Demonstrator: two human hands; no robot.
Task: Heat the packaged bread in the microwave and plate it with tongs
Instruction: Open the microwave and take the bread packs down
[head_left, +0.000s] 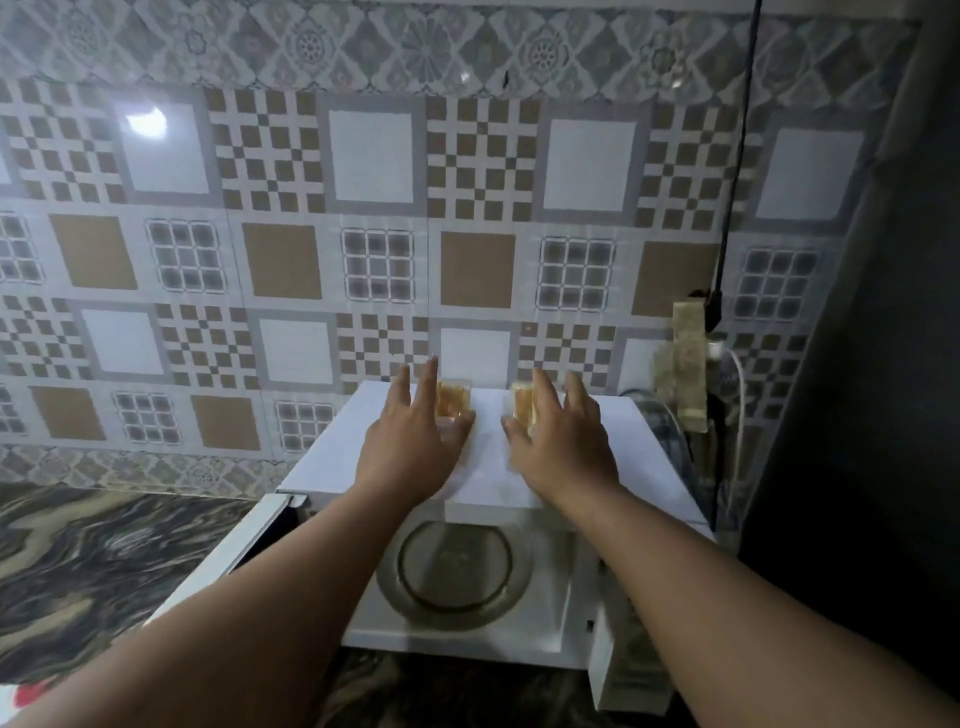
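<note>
Where the white microwave top runs far from us, two clear bread packs sit side by side. Our left hand covers the left pack, our right hand the right pack, fingers straight, gripping nothing. Palms hide the near halves; contact unclear. Door open, glass turntable visible.

Two bread packs, one microwave, one glass turntable, two hands

Dark marbled countertop carrying white microwave, door open; on microwave top, two clear bread packs side by side.
</note>
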